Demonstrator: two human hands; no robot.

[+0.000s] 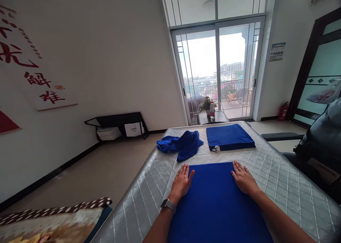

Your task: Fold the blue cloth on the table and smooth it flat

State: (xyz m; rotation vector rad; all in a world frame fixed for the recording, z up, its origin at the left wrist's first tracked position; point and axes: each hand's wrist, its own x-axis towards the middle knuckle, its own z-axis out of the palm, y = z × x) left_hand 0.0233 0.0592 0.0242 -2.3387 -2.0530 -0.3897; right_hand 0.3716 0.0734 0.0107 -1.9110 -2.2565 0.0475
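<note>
Left hand [182, 182] and right hand [243, 179] lying flat, fingers spread, gripping nothing, pressing far corners of blue cloth [215, 204] spread on quilted bed [282, 179], seemingly keeping it smooth. Folded stack [229, 137] and crumpled cloth [181, 143] sitting beyond, apart; nothing blocking hands.

Blue towel [215, 200] spread flat between left hand [182, 182] and right hand [243, 179], both palms down on its far corners; crumpled towel [181, 144] and folded stack [229, 137] lie beyond the fingertips on quilted mattress [279, 175]

Near end of blue towel [213, 204] past bottom edge.
</note>
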